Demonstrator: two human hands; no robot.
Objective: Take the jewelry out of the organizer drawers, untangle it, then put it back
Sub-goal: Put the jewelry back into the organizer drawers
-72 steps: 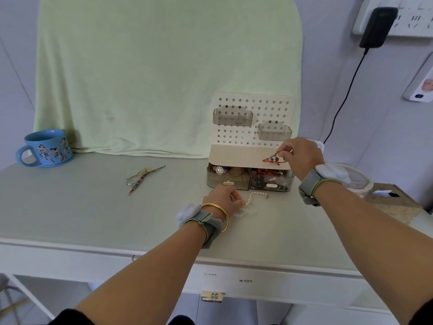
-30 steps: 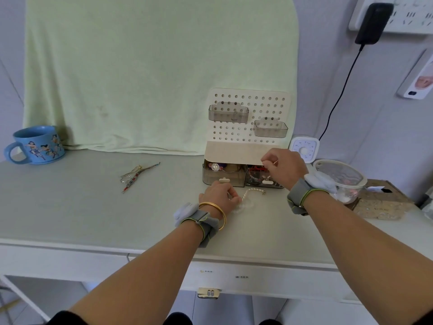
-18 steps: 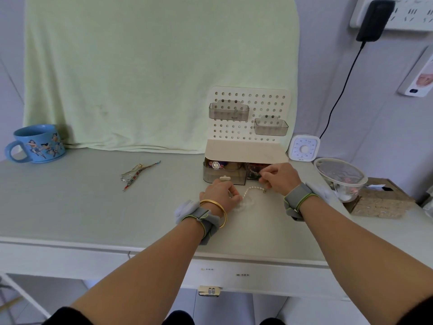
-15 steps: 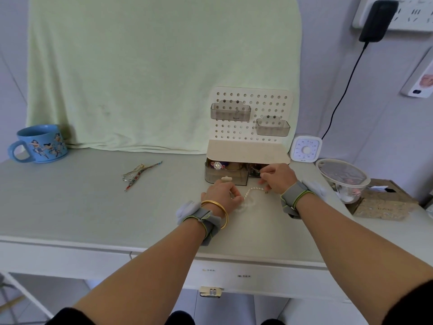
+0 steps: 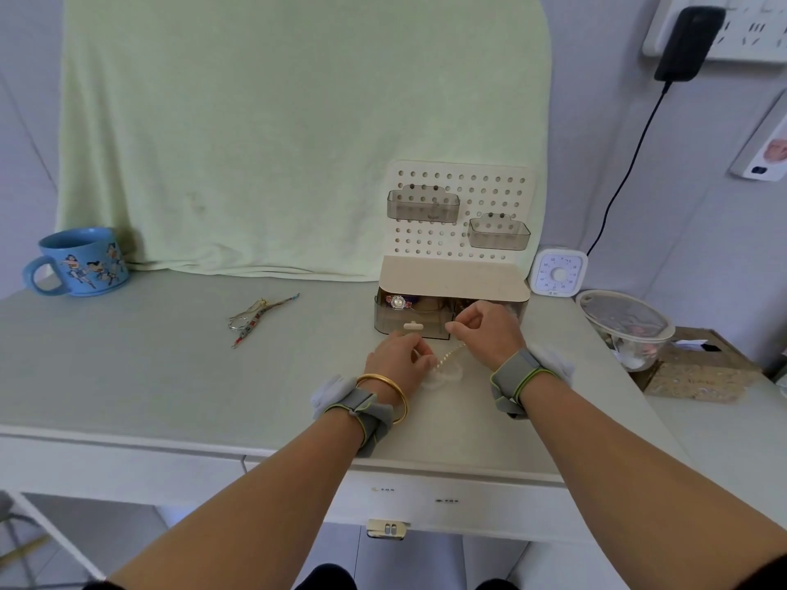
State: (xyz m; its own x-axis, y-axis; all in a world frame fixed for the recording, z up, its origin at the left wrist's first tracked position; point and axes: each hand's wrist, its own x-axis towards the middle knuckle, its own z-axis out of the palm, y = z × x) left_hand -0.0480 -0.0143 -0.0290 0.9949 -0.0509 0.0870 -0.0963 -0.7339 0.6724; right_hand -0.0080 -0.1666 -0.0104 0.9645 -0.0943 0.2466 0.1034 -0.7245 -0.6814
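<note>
While beside the organizer (image 5: 451,278) front edge, left hand (image 5: 398,359), right hand (image 5: 489,330) both pinch-tight on pearl strand (image 5: 450,356).

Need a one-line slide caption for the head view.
Left hand and right hand pinch a pearl strand between them, in front of the jewelry organizer on the table.

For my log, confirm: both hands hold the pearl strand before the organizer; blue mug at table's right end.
Wrong: head view shows the blue mug at the table's left end. The left hand and right hand hold the pearl strand before the organizer.
</note>
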